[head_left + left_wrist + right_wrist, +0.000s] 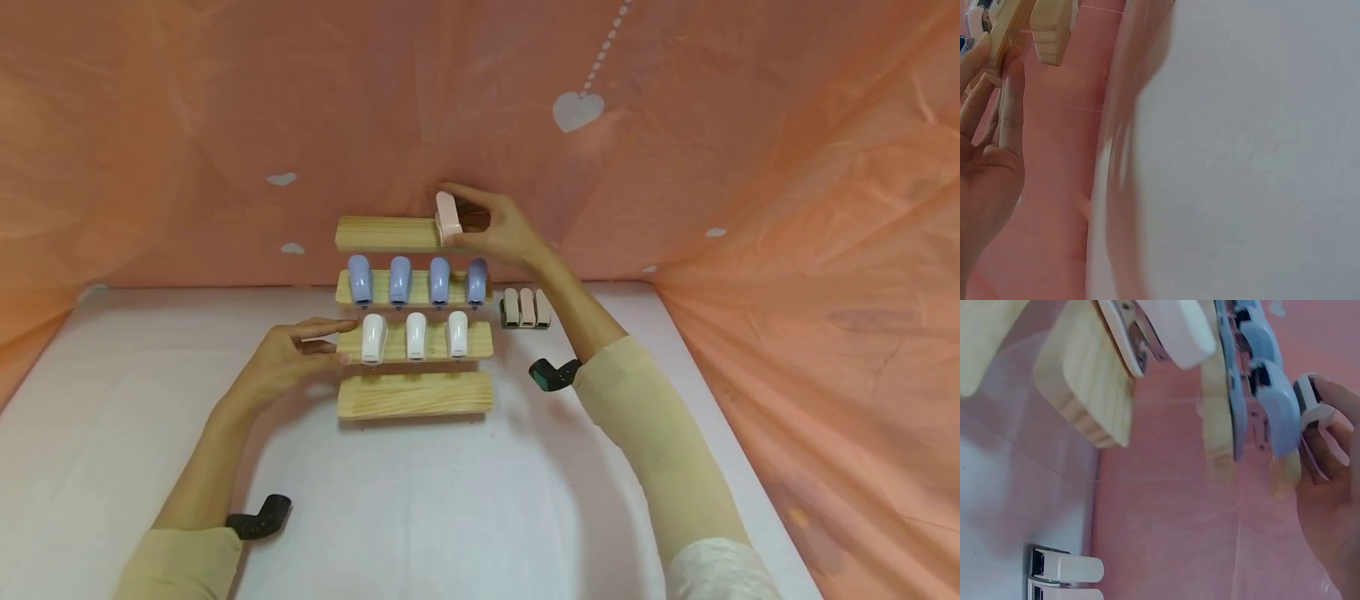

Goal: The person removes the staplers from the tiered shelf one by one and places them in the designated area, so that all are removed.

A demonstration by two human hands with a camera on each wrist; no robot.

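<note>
My right hand [504, 227] pinches a pale pink stapler [448, 218] between thumb and fingers, at the right part of the top board [386, 233] of a tiered wooden rack. In the right wrist view the stapler [1311, 400] appears beside the blue ones. My left hand [279, 362] steadies the rack, its thumb and fingers at the left end of the board [476, 340] that carries three white staplers [416, 337]. The left wrist view has these fingers around the board's end [1005, 34]. Several blue staplers [400, 282] line the board between.
The lowest rack board [416, 396] is bare. Three pale pink or beige staplers [527, 308] stand on the white table [450, 517], right of the rack. Orange-pink sheeting [225, 100] with white hearts hangs behind and at the sides.
</note>
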